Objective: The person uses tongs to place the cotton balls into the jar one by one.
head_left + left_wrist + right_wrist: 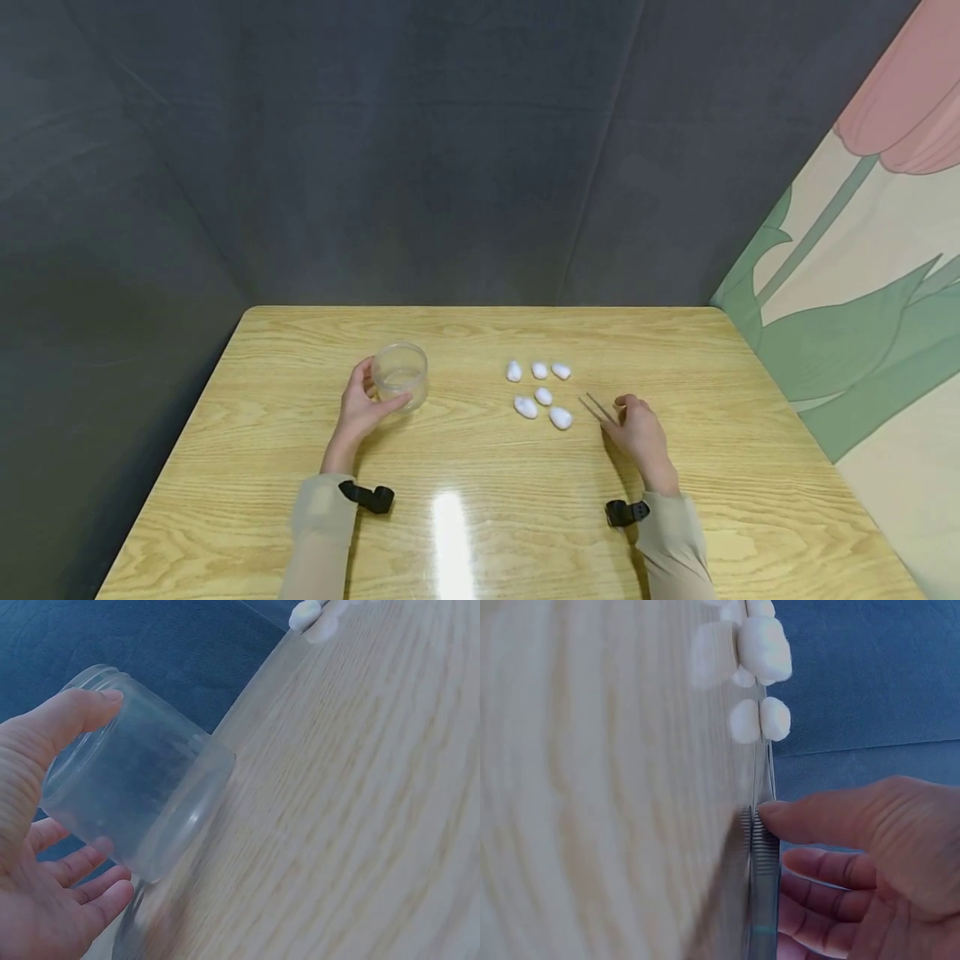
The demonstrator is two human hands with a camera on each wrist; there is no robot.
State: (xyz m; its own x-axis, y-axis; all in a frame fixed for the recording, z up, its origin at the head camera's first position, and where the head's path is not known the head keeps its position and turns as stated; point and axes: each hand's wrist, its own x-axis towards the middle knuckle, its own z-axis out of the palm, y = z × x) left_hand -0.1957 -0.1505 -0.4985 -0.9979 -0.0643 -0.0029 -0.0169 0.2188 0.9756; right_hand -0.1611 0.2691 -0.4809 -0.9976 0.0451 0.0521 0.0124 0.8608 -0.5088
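The left hand (358, 411) holds the clear jar (401, 376), which looks empty, on the desk (480, 492) toward its left edge. The right hand (640, 433) pinches tweezers (597, 408) beside six cotton balls (542, 394) mid-desk.

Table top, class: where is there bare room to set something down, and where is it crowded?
Bare wood lies behind the jar toward the far table edge, right of the right hand, and between both sleeves near the front. It is crowded around the six cotton balls and tweezers.
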